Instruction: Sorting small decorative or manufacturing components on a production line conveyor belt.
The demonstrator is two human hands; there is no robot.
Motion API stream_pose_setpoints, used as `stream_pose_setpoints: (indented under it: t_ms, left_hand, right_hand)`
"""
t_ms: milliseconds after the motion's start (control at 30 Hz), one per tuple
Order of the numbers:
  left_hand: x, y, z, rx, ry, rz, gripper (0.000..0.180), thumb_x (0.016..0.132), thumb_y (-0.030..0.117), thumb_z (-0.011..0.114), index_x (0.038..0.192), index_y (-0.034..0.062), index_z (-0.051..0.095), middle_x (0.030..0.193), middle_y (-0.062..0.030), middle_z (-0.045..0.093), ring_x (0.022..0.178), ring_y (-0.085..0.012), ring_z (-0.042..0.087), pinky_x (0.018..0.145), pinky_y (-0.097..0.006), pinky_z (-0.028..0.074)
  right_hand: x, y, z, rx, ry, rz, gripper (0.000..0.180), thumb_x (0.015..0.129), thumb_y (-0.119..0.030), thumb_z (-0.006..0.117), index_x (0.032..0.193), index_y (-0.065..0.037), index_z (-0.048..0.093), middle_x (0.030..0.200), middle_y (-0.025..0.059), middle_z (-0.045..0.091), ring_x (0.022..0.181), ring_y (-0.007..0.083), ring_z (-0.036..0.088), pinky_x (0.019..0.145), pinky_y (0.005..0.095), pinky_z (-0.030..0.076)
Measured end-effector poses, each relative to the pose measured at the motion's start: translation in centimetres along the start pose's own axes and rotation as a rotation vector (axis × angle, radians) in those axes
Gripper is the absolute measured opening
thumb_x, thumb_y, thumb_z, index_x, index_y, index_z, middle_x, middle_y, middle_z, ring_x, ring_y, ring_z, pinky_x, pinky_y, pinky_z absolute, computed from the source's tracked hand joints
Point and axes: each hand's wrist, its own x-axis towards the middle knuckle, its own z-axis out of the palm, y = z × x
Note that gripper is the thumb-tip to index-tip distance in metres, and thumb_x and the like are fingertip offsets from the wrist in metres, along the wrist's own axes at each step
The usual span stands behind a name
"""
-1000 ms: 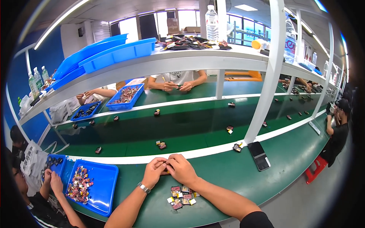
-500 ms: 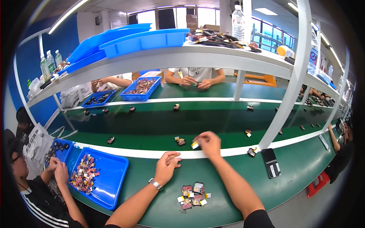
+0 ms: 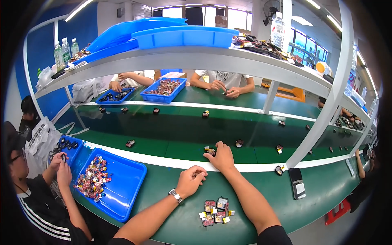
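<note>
My right hand (image 3: pixel 222 157) reaches over the white rail to the green conveyor belt. Its thumb and fingers are apart, at a small electronic module (image 3: pixel 211 151) with a yellow part, which lies on the belt. My left hand (image 3: pixel 191 182), below the wrist with a metal watch (image 3: pixel 176 196), rests near the rail. Its fingers are curled inward, hiding whatever may be inside. Between my forearms, a cluster of small black-framed modules (image 3: pixel 209 206) with red boards and yellow-white tabs lies on the green table. Another module (image 3: pixel 239 143) sits on the belt right of my right hand.
A blue tray (image 3: pixel 139 179) of small parts stands at left, beside a person handling a dark piece. A black flat case (image 3: pixel 297 183) and a module (image 3: pixel 279 170) lie near the upright post (image 3: pixel 322 102). Overhead runs a shelf (image 3: pixel 183 57); people sit across.
The view has shifted. My right hand has let go of the module it held, now on the belt, and moved left to another one. My left hand's fingers have curled in.
</note>
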Motion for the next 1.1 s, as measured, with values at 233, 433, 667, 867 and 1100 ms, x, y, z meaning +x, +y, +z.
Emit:
stream_pose_setpoints:
  t_ms: [233,433,667,867,1100]
  left_hand:
    - [0.6,-0.3,-0.8,-0.189,0.116,-0.029,0.013,0.096,0.009,0.052,0.104,-0.0004,0.053,0.092,-0.0118,0.066,0.071,-0.0127,0.061,0.058,-0.024,0.051]
    - [1.1,0.4,-2.4,-0.281,-0.292,-0.181,0.033,0.104,0.023,0.044,0.120,-0.0019,0.057,0.100,-0.0112,0.065,0.082,-0.0136,0.061,0.074,-0.028,0.052]
    - [1.0,1.4,-2.3,-0.293,-0.450,-0.272,0.032,0.102,0.014,0.047,0.129,-0.0023,0.051,0.116,-0.0125,0.061,0.098,-0.0182,0.064,0.085,-0.034,0.057]
    - [0.5,1.8,-1.6,-0.307,-0.342,-0.243,0.036,0.100,0.005,0.046,0.135,-0.0020,0.045,0.126,-0.0140,0.055,0.114,-0.0226,0.059,0.098,-0.041,0.054]
    - [0.1,1.7,-0.6,-0.391,-0.301,-0.251,0.033,0.099,0.002,0.045,0.132,-0.0009,0.046,0.124,-0.0134,0.055,0.116,-0.0224,0.058,0.098,-0.040,0.054]
  right_hand:
    - [-3.2,1.3,-2.7,0.349,-0.016,-0.154,0.041,0.073,-0.012,0.076,0.109,-0.003,0.058,0.100,0.0133,0.062,0.093,0.0294,0.059,0.083,0.0385,0.049]
    - [-9.1,-1.3,-8.0,0.342,-0.121,-0.517,0.046,0.072,-0.010,0.077,0.115,-0.008,0.059,0.104,0.0099,0.062,0.098,0.0286,0.058,0.087,0.0370,0.049]
    - [-9.1,-1.4,-8.3,0.354,-0.176,-0.636,0.048,0.075,-0.007,0.074,0.120,-0.008,0.059,0.110,0.0103,0.061,0.105,0.0296,0.057,0.092,0.0393,0.048]
    - [-10.4,-3.0,-6.0,0.508,0.007,-0.214,0.034,0.076,-0.009,0.074,0.107,-0.004,0.063,0.107,0.0115,0.061,0.100,0.0300,0.059,0.086,0.0384,0.051]
    - [-10.0,-2.8,-5.6,0.199,0.151,-0.425,0.021,0.077,-0.008,0.073,0.097,-0.005,0.067,0.102,0.0081,0.062,0.089,0.0260,0.062,0.076,0.0358,0.053]
